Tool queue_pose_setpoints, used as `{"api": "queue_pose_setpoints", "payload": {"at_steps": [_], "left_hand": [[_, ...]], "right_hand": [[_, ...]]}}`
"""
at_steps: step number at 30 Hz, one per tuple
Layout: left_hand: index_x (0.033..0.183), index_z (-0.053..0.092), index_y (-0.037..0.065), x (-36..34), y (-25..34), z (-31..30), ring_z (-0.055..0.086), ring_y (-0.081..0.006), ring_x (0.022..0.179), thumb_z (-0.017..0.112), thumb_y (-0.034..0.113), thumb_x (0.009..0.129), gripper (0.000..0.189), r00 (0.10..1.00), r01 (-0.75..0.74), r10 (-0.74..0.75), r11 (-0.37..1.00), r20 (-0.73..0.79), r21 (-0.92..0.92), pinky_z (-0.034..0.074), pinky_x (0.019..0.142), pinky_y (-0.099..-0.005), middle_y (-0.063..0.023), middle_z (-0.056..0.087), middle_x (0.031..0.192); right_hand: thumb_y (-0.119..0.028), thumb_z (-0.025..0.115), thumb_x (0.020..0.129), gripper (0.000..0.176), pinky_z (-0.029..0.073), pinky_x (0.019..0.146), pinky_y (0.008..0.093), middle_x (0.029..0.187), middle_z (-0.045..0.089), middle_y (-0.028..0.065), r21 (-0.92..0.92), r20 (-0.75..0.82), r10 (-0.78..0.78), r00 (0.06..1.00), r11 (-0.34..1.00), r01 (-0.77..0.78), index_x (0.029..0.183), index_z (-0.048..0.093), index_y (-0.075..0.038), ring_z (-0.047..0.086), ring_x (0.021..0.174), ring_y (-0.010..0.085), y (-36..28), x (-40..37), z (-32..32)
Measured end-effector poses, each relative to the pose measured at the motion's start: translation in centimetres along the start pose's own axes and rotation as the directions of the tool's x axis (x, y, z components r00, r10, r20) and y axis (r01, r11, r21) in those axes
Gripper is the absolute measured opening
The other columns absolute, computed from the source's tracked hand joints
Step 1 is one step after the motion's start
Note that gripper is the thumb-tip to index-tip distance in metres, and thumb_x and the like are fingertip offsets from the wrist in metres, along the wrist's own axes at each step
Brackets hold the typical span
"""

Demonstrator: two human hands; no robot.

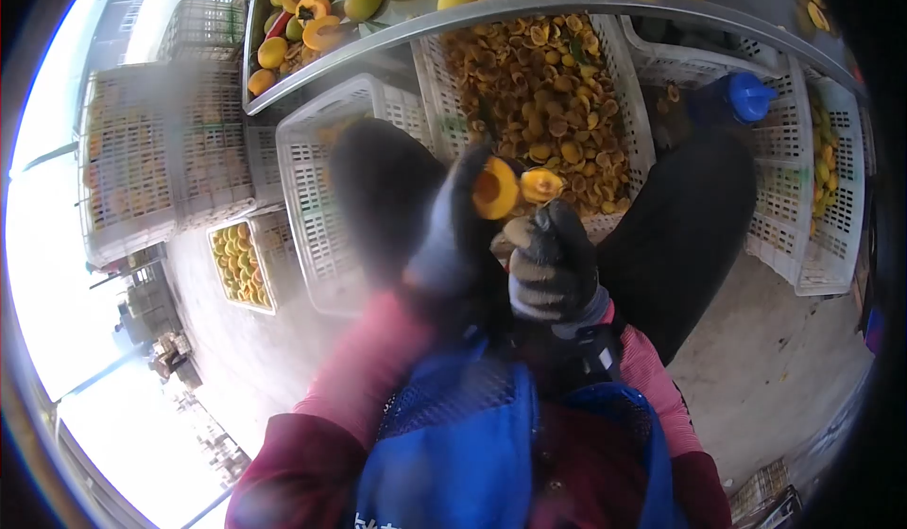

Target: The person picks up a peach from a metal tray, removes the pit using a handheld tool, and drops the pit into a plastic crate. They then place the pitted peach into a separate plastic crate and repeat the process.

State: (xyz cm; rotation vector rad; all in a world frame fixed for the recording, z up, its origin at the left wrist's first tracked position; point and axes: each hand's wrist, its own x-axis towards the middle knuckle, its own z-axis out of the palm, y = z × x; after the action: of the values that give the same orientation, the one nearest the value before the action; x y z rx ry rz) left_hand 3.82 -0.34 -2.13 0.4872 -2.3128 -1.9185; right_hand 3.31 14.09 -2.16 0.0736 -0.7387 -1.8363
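Observation:
Both my hands wear dark grey gloves and meet in the middle of the view. My left hand (453, 236) grips an orange fruit half (495, 189), cut face toward me. My right hand (553, 260) holds the other fruit half (540, 185) at its fingertips, right beside the first. Just beyond the hands stands a white plastic crate (619, 66) full of cut fruit halves.
A metal table edge (453, 21) above carries whole and halved yellow fruit. Several white crates surround me: an empty one (312, 170) at left, a small fruit-filled one (241, 264) lower left, others (812, 217) at right. A blue cap (751, 96) shows by my dark knee. Concrete floor lies below right.

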Motion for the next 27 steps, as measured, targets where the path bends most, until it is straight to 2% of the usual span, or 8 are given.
{"api": "queue_pose_setpoints", "payload": {"at_steps": [1, 5, 8, 11, 14, 21, 24, 27], "left_hand": [[0.109, 0.054, 0.003, 1.1, 0.3, -1.0, 0.058, -0.0166, 0.091, 0.053, 0.018, 0.09, 0.023, 0.986, 0.141, -0.154, 0.976, -0.067, -0.167, 0.049, 0.079, -0.0296, -0.0085, 0.057, 0.099], [0.107, 0.058, 0.005, 1.7, 5.6, -8.0, 0.059, -0.0193, 0.089, 0.052, 0.035, 0.091, 0.034, 0.835, -0.363, 0.549, 0.607, -0.042, 0.707, 0.049, 0.077, -0.0308, -0.0104, 0.059, 0.097], [0.11, 0.058, 0.004, 1.8, 3.1, -18.1, 0.058, -0.0262, 0.094, 0.057, 0.042, 0.086, 0.045, 0.922, 0.108, 0.141, 0.799, -0.359, 0.592, 0.046, 0.081, -0.0355, -0.0147, 0.058, 0.103], [0.118, 0.056, 0.008, 3.0, 1.3, -24.4, 0.058, -0.0331, 0.1, 0.059, 0.047, 0.081, 0.054, 0.894, 0.442, -0.114, 0.072, -0.433, 0.894, 0.045, 0.085, -0.0417, -0.0174, 0.056, 0.116], [0.114, 0.059, 0.009, 8.0, 6.6, -19.3, 0.059, -0.0336, 0.097, 0.06, 0.048, 0.08, 0.053, 0.936, 0.201, 0.156, 0.5, -0.316, 0.843, 0.045, 0.082, -0.0416, -0.0159, 0.06, 0.111], [0.104, 0.059, 0.006, 26.8, 3.9, -18.5, 0.06, -0.0368, 0.093, 0.063, 0.038, 0.078, 0.042, 0.982, 0.01, 0.178, 0.27, -0.06, 0.963, 0.047, 0.079, -0.0434, -0.0194, 0.063, 0.1], [0.108, 0.056, 0.005, 27.6, 5.6, -16.5, 0.062, -0.0304, 0.091, 0.067, 0.031, 0.078, 0.042, 0.977, -0.15, 0.201, 0.41, 0.072, 0.9, 0.048, 0.077, -0.0383, -0.0168, 0.063, 0.099], [0.112, 0.054, 0.003, 23.1, 7.8, -12.5, 0.061, -0.0193, 0.087, 0.068, 0.018, 0.077, 0.041, 0.936, -0.329, 0.343, 0.757, 0.085, 0.565, 0.049, 0.075, -0.0298, -0.0114, 0.063, 0.095]], "right_hand": [[-0.056, 0.031, 0.093, 0.052, 0.037, 0.036, 0.0227, 0.051, 0.038, -0.0047, -0.027, -0.062, -0.046, 0.997, 0.999, 0.045, 0.09, 0.053, -0.01, 0.04, 0.04, 0.0076, -0.4, -0.5, -0.4], [-0.058, 0.029, 0.093, 0.055, 0.033, 0.038, 0.0236, 0.053, 0.035, -0.0051, -0.078, -0.19, -0.07, 0.979, 0.995, 0.056, 0.088, 0.059, -0.012, 0.037, 0.044, 0.0078, -1.0, -0.9, -1.9], [-0.057, 0.03, 0.093, 0.054, 0.028, 0.037, 0.0244, 0.052, 0.033, -0.0051, -0.185, -0.333, -0.096, 0.938, 0.982, 0.035, 0.085, 0.059, -0.013, 0.034, 0.042, 0.0082, -1.0, -1.1, -1.2], [-0.049, 0.035, 0.094, 0.042, 0.027, 0.036, 0.0238, 0.053, 0.034, -0.0052, -0.25, -0.438, -0.128, 0.89, 0.968, 0.016, 0.085, 0.054, -0.013, 0.032, 0.04, 0.0085, -0.8, -1.0, -1.1], [-0.036, 0.039, 0.096, 0.028, 0.028, 0.036, 0.0232, 0.053, 0.035, -0.006, -0.252, -0.472, -0.155, 0.868, 0.967, 0.036, 0.086, 0.052, -0.014, 0.034, 0.039, 0.0083, -1.2, -0.2, -1.9], [-0.038, 0.046, 0.094, 0.032, 0.037, 0.043, 0.0228, 0.061, 0.046, -0.0016, -0.696, -0.665, -0.567, 0.487, 0.706, -0.128, 0.084, 0.055, -0.01, 0.044, 0.047, 0.0078, -1.1, 1.2, -0.6], [-0.032, 0.045, 0.095, 0.027, 0.04, 0.047, 0.0225, 0.074, 0.052, 0.0012, -0.907, -0.422, -0.736, 0.53, 0.332, -0.261, 0.096, 0.055, -0.007, 0.049, 0.054, 0.0084, -2.0, 0.4, -2.4], [-0.029, 0.045, 0.096, 0.027, 0.043, 0.051, 0.022, 0.085, 0.054, 0.0029, -0.888, -0.429, -0.609, 0.667, 0.419, -0.189, 0.108, 0.054, -0.006, 0.052, 0.06, 0.0092, -2.5, 0.0, -1.6]]}}
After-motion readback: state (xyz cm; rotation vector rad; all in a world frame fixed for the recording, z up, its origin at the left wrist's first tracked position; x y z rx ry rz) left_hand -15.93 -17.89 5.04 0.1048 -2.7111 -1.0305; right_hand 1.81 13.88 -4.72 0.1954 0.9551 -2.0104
